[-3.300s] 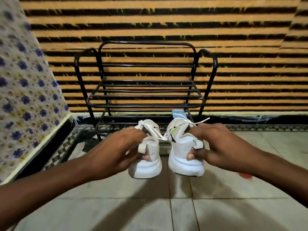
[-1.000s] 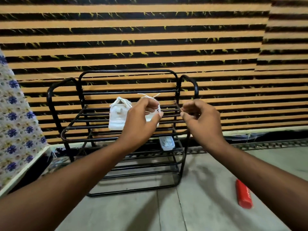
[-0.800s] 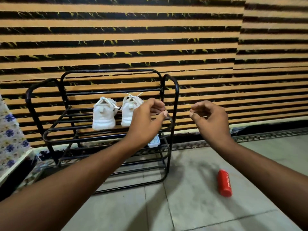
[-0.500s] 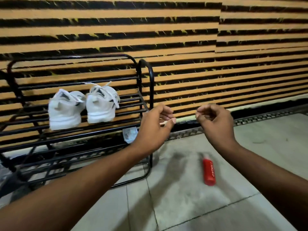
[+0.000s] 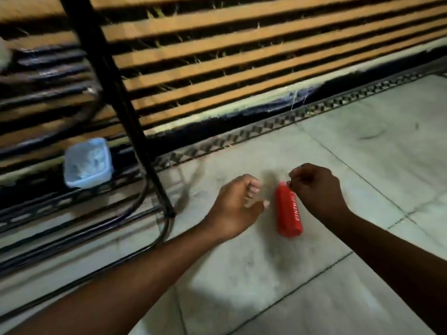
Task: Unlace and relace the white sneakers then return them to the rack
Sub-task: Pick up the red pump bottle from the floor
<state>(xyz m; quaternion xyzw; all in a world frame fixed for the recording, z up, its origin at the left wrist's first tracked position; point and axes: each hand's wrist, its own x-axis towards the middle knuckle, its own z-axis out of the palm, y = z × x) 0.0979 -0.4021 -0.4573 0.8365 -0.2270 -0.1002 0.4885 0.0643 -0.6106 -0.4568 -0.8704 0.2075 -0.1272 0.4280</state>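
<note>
Sneakers racked, hands down by the can

Both sneakers left on the rack are now out of view; the left hand and right hand, fingers curled, have dropped beside the red can

Shoe rack at frame left, plastic container on its lower shelf; bottle on floor, lower centre.

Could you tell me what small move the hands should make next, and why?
Probably close the right hand round the red bottle lying on the floor tiles: its curled fingers sit at the bottle's top end, the left hand hovers beside it, and neither holds anything.
</note>
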